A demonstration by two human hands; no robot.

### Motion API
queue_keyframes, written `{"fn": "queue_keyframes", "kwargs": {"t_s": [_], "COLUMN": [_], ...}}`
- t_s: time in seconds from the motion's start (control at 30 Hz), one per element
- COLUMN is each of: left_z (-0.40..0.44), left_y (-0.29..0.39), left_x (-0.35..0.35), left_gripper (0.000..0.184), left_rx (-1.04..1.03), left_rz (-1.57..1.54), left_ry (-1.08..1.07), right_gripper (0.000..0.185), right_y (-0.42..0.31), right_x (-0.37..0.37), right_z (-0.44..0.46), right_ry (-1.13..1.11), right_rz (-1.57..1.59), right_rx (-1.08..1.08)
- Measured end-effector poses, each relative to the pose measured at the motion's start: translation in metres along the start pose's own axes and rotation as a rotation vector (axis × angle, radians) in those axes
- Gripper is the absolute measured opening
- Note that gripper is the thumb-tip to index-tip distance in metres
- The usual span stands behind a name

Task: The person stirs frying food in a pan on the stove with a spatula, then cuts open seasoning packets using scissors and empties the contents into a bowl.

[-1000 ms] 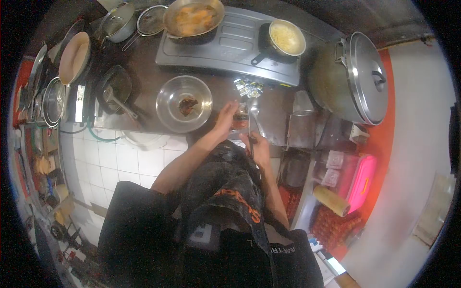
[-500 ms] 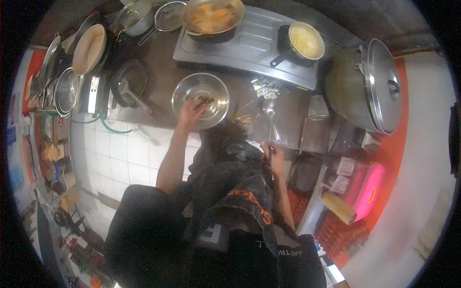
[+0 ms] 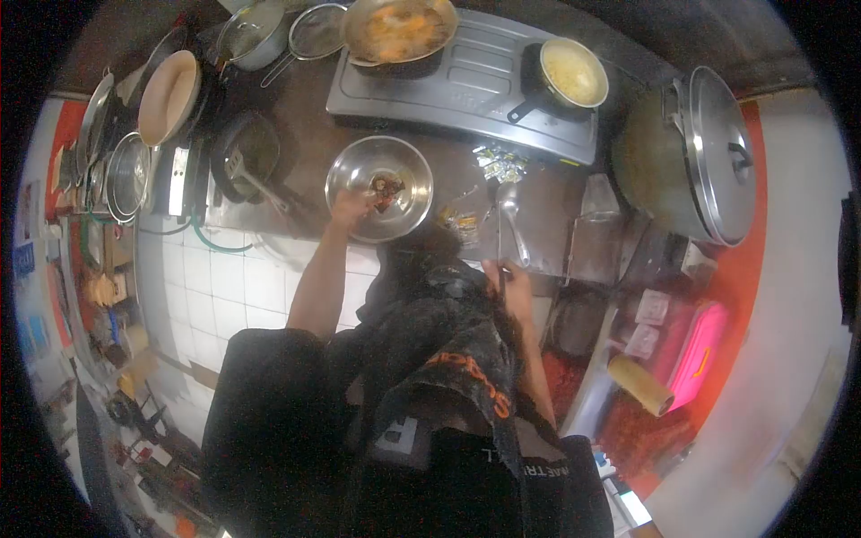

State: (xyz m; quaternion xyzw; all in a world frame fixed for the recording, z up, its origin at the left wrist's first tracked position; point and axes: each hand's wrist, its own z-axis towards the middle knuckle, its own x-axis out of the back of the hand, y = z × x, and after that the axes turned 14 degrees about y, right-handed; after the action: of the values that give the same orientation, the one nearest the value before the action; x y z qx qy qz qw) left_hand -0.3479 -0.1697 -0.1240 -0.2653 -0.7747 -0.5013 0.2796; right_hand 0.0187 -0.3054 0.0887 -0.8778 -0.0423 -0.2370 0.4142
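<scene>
A round metal bowl (image 3: 411, 217) stands near the counter's front edge, with a dark reddish food heap (image 3: 387, 188) inside. My left hand (image 3: 354, 206) reaches over the bowl's near left rim beside the heap; its fingers are blurred. Near the counter's front edge, my right hand (image 3: 509, 285) is closed round a dark handle, apparently of scissors or a knife. A metal spoon (image 3: 511, 215) lies on the counter just beyond it. Small yellowish scraps (image 3: 462, 224) lie between bowl and spoon, and shiny torn packets (image 3: 500, 164) lie behind the spoon.
A steel stove (image 3: 475, 85) bears a pan of orange food (image 3: 399, 31) and a small pan of pale food (image 3: 572, 72). A big lidded pot (image 3: 659, 157) stands right. A black pan with a spatula (image 3: 247, 157) is left; a pink container (image 3: 700, 354) stands at right.
My left hand has gone from the counter middle leftward into the bowl, where the dark food now looks more spread out. My right hand stays low near the counter edge. The view has shifted slightly.
</scene>
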Motion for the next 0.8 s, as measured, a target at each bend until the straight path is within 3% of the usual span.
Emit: {"fn": "queue_keyframes", "kwargs": {"t_s": [0.03,0.1,0.13,0.2,0.33,0.43,0.57,0.63,0.73,0.8], "left_z": [-0.002,-0.012,-0.011,-0.009,-0.025,-0.012,0.022,0.018,0.014,0.024], "left_y": [0.008,0.017,0.011,0.001,0.031,0.007,-0.056,-0.049,-0.051,-0.074], "left_x": [0.003,0.000,-0.002,-0.005,0.010,0.000,-0.031,-0.026,-0.031,-0.050], "left_gripper": [0.022,0.024,0.024,0.022,0.021,0.020,0.024,0.027,0.034,0.028], "left_rx": [-0.076,0.595,0.594,0.462,0.444,0.314,0.032,-0.043,-0.149,-0.230], "left_rz": [0.202,-0.761,-0.758,-0.777,-0.970,-0.837,-0.440,-0.385,-0.576,-0.793], "left_ry": [-0.014,0.076,0.075,0.075,0.099,0.083,0.072,0.051,0.122,0.084], "right_gripper": [0.047,0.049,0.049,0.049,0.049,0.050,0.051,0.050,0.050,0.051], "right_y": [-0.001,-0.002,-0.002,-0.002,-0.008,-0.008,-0.007,-0.007,-0.009,-0.008], "right_x": [0.001,0.002,0.003,0.004,0.004,0.003,0.003,0.003,0.003,0.002], "right_z": [-0.001,-0.002,-0.003,-0.002,-0.005,-0.005,-0.003,-0.002,-0.002,0.000], "right_ry": [0.003,0.026,0.027,0.014,0.022,0.020,0.005,0.009,0.006,0.007], "right_rz": [0.004,-0.034,-0.031,-0.001,-0.011,-0.029,-0.031,-0.036,-0.035,-0.028], "right_rx": [-0.002,-0.031,-0.034,0.011,0.008,0.012,0.013,0.036,0.044,0.031]}}
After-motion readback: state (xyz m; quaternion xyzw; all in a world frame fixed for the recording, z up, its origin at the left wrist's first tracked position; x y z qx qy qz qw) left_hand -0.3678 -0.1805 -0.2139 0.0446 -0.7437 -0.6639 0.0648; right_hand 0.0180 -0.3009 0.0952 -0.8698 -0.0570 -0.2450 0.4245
